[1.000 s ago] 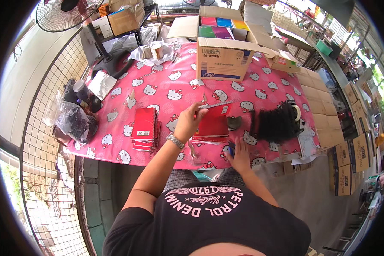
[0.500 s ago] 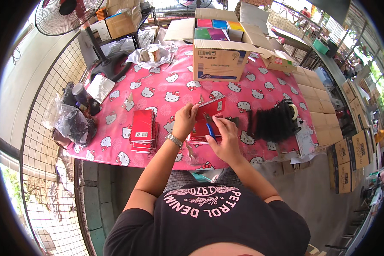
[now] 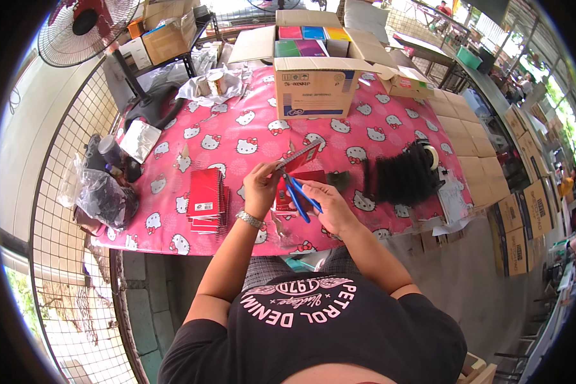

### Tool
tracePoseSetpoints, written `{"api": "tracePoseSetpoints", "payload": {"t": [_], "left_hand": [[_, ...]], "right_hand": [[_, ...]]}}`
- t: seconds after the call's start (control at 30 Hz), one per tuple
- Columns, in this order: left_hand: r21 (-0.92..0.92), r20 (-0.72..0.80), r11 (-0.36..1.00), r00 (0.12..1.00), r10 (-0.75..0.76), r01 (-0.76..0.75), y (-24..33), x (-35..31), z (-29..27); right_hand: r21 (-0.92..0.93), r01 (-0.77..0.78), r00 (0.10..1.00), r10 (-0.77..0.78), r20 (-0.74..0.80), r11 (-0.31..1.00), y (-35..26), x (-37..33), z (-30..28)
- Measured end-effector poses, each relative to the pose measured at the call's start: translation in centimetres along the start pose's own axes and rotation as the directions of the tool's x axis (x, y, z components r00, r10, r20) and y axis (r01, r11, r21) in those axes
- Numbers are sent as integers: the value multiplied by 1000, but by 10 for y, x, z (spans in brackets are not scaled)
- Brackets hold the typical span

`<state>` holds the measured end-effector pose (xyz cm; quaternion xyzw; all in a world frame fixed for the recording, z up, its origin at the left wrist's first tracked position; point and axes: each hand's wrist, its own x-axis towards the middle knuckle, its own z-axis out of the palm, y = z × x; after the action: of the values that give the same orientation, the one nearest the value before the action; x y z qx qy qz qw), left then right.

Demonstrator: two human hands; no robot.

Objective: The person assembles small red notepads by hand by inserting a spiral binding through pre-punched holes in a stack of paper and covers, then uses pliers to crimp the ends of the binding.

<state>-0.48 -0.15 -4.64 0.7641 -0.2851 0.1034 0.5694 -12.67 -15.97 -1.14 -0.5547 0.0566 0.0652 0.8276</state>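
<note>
My left hand (image 3: 260,187) grips a red spiral notebook (image 3: 305,155), raised and tilted over the table with its wire binding edge up. In my right hand (image 3: 329,206) is a pair of pliers with blue handles (image 3: 296,192); the handles are spread apart. Their jaws meet the binding's end close to my left fingertips, though the exact contact is too small to make out. Below my hands lie more red notebooks (image 3: 281,200), partly covered by them. To the left sits a stack of red spiral notebooks (image 3: 205,189).
An open carton (image 3: 315,89) of coloured notebooks stands at the back of the pink-covered table (image 3: 237,153). Black wire-like coils (image 3: 400,174) lie right, beside a tape roll (image 3: 432,157). Plastic-wrapped items (image 3: 105,195) and a fan (image 3: 86,29) occupy the left.
The notebook has tilted more on edge. The pliers have moved left to the binding's end, and their handles are now spread wider. The whole view has shifted slightly.
</note>
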Motion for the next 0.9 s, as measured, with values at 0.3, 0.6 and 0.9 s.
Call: {"api": "tracePoseSetpoints", "payload": {"t": [0.3, 0.6, 0.9], "left_hand": [[148, -583, 954, 802, -128, 260, -50, -45, -150], [774, -189, 632, 969, 157, 48, 2, -24, -95], [355, 543, 911, 840, -18, -210, -2, 43, 37]], "right_hand": [[-944, -34, 733, -634, -246, 327, 92, -31, -104], [-905, -424, 587, -755, -291, 19, 62, 33, -185], [-873, -486, 644, -656, -395, 49, 40, 38, -217]]}}
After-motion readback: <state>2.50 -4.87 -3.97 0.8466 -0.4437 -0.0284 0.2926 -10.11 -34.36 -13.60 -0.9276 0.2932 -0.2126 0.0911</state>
